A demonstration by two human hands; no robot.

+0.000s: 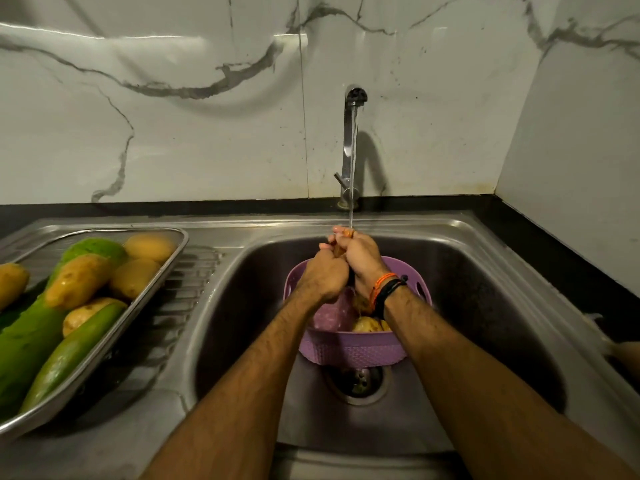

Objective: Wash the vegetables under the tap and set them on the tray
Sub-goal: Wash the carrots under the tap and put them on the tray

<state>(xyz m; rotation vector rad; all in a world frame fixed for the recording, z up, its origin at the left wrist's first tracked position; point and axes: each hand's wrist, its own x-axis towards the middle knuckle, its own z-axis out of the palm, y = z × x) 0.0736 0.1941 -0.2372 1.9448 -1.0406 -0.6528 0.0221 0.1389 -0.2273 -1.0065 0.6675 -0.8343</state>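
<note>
Both hands meet under the running tap [350, 140], over the sink [485, 292]. My left hand [325, 277] and my right hand [362, 258] grip one orange-brown vegetable [342, 233] between them; only its tip shows above the fingers, where the water stream [351, 206] lands. Below the hands stands a purple basket [349, 349] with a potato [365, 323] inside. On the draining board at the left lies a steel tray [152, 282] holding several potatoes [78, 280] and long green gourds [27, 336].
The drain [358, 379] lies just in front of the basket. A black counter edge [540, 251] runs along the right side and back. Marble wall tiles rise behind the tap. Something pale sits at the far right edge [623, 355].
</note>
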